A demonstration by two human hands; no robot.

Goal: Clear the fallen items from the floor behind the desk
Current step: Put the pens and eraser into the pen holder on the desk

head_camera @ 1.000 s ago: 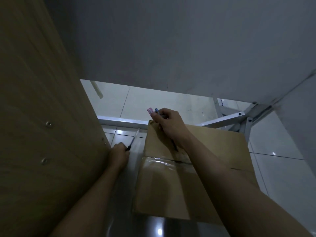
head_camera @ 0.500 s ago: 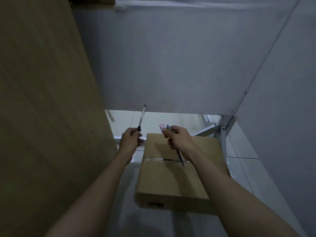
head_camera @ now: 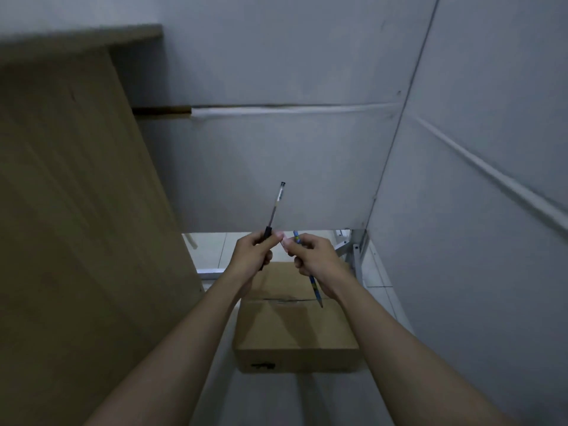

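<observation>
At center frame we are gripping a pen (head_camera: 274,211) in our left hand (head_camera: 250,258), its capped end pointing up, while our right hand (head_camera: 315,259) is clamping a pencil (head_camera: 315,289), tip angling down. Both hands are nearly touching above a box (head_camera: 295,327) lying on the floor (head_camera: 382,279) in the lower middle.

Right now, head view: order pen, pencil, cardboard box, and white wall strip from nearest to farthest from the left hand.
1. Pen: gripped in the left hand, pointing up.
2. Pencil: in the right hand, just beside the left.
3. Cardboard box: on the floor below both hands.
4. White wall strip: high on the back wall.
</observation>
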